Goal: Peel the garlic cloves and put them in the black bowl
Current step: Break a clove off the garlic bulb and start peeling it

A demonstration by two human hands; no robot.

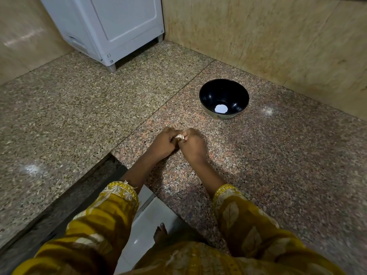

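Well, the garlic (179,137) was seen pinched between both hands, just past the near middle of the speckled granite counter (278,165). The left hand (163,143) and the right hand (191,144) were brought together, knuckles touching. Fingers of each were curled round the pale, papery piece, of which only a small part was shown between the fingertips. Whether a whole bulb or a single clove was gripped could not be told.

The black bowl (234,92) was set upright on the counter, farther off and to the right of the hands, apart from them. A round white patch (220,108) was seen at its bottom; clove or glare, it could not be decided.

Small marks were spotted on the low front corner of the white appliance (111,26) at the far left, too tiny to be read.

That appliance was stood on short feet against the beige wall (278,36). Yellow patterned sleeves (111,211) were spread across the near edge. Between them a bare foot (159,233) was glimpsed on a white floor tile (143,225) below the counter edge. The stretch of counter between hands and bowl was left open.
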